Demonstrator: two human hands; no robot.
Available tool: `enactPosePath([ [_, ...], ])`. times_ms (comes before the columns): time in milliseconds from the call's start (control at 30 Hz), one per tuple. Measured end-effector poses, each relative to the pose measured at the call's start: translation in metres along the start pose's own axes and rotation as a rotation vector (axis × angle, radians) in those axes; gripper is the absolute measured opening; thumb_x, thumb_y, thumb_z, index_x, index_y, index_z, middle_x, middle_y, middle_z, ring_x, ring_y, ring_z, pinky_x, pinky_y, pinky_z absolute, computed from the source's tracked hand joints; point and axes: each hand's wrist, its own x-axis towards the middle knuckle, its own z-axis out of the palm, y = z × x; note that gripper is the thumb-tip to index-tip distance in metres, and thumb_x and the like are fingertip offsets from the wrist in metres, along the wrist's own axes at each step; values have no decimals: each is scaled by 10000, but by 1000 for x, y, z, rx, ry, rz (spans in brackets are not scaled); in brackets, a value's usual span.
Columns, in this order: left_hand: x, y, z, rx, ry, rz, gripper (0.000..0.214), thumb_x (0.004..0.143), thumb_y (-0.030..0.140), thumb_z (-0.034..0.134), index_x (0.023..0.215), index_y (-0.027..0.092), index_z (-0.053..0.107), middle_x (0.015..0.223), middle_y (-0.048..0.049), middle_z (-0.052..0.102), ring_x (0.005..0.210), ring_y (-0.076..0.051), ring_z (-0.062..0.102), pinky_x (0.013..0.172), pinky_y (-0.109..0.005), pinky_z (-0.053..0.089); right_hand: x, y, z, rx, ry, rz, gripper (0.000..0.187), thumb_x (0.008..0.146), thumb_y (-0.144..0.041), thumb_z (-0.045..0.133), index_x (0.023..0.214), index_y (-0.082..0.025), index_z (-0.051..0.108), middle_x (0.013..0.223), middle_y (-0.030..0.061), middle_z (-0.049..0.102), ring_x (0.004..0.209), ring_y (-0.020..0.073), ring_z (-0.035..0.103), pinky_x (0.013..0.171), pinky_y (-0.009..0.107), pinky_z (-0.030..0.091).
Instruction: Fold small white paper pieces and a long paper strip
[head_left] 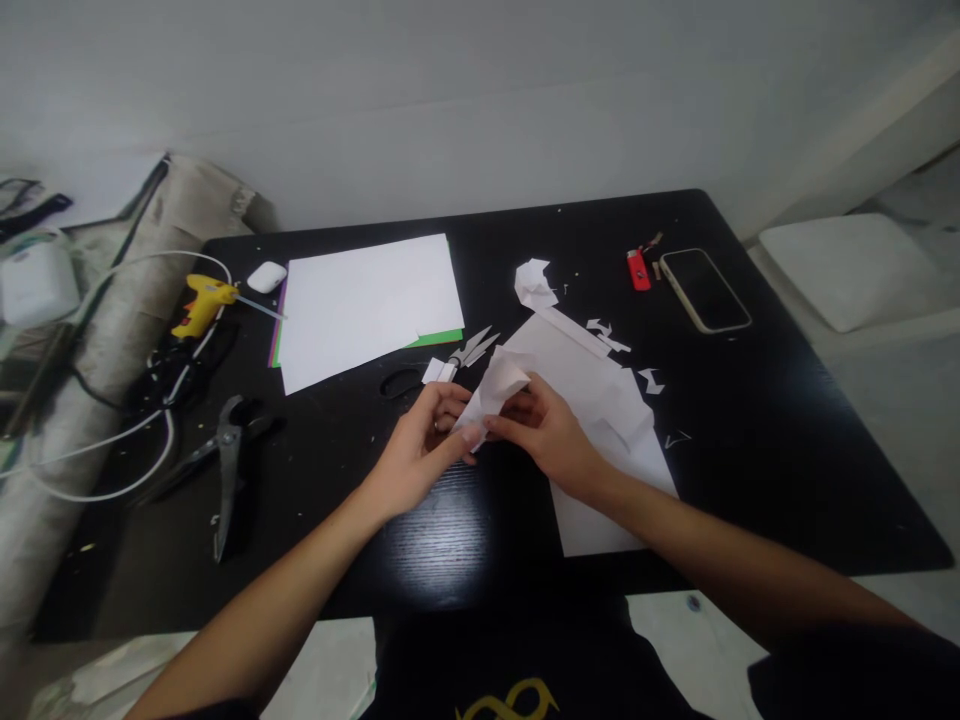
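Folded white paper point(501, 384) is held between the left hand point(421, 440) and the right hand point(551, 432), fingers half curled — some fingertips hidden behind it — while scissors point(477, 347) just beyond are partly covered.

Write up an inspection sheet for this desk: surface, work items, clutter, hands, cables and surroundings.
Surface: black table, glossy near the front edge.
Job's things: folded white paper, held up; scissors lying just beyond it; large white sheet at right.
Clutter: paper scraps, paper stack, pliers, yellow glue gun, red lighter, phone.
Hands: left hand and right hand both grip the folded paper.
Cables: white cable looping over the table's left side; where it leads, cannot tell.
Surroundings: pale wall behind; rolled material at left.
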Motion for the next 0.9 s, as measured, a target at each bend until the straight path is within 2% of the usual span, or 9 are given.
enactPosePath([
  [100, 1, -2, 1, 67, 20, -37, 328, 924, 350, 744, 1157, 189, 579, 911, -12, 644, 795, -143, 642, 674, -258, 610, 0, 0, -1, -50, -3, -21, 456, 741, -327, 874, 1085, -237, 588, 920, 7, 731, 901, 212, 720, 868, 378, 597],
  [233, 3, -1, 1, 181, 36, -110, 254, 950, 395, 695, 1024, 162, 628, 765, 12, 631, 613, -109, 597, 549, -215, 524, 0, 0, 1, -25, -13, -19, 474, 768, -338, 857, 1117, -251, 549, 914, 1, 721, 870, 203, 708, 801, 356, 601],
  [400, 4, 4, -6, 257, 54, -154, 259, 923, 404, 706, 868, 163, 631, 648, 47, 575, 522, -87, 526, 491, -195, 422, -4, -4, 2, -43, 97, -223, 584, 825, -278, 820, 1263, -329, 437, 1015, -11, 670, 898, 179, 696, 851, 346, 604],
  [567, 7, 4, -13, 285, 59, -150, 210, 904, 342, 700, 819, 163, 629, 620, 43, 587, 500, -83, 511, 476, -191, 387, -6, -2, -2, -330, 106, -367, 216, 894, -292, 747, 1038, -278, 587, 1053, 35, 648, 909, 203, 676, 811, 348, 604],
  [633, 8, 3, -14, 245, 38, -164, 181, 896, 319, 691, 841, 156, 635, 645, 22, 633, 499, -91, 545, 489, -203, 442, -4, 0, -4, -382, 82, -353, 143, 892, -299, 746, 967, -257, 632, 1033, 50, 673, 936, 220, 682, 827, 362, 603],
  [733, 9, 3, -14, 174, 8, -169, 162, 875, 299, 692, 868, 143, 649, 704, -19, 689, 531, -116, 617, 502, -228, 521, -1, 2, -6, -330, 37, -230, 169, 846, -315, 790, 951, -238, 681, 1017, 55, 718, 931, 229, 707, 842, 379, 600],
  [800, 9, 3, -13, 145, 8, -168, 156, 864, 290, 699, 876, 140, 656, 762, -41, 713, 574, -130, 658, 492, -224, 539, 2, 1, -7, -292, 12, -142, 211, 808, -319, 822, 968, -232, 713, 994, 49, 743, 880, 222, 718, 833, 384, 598],
  [900, 9, 2, -13, 139, 16, -193, 148, 860, 278, 700, 894, 141, 653, 797, -50, 726, 567, -122, 654, 472, -212, 532, 4, -1, -8, -260, 2, -98, 235, 774, -324, 849, 961, -227, 745, 975, 44, 764, 834, 213, 720, 838, 390, 598],
])
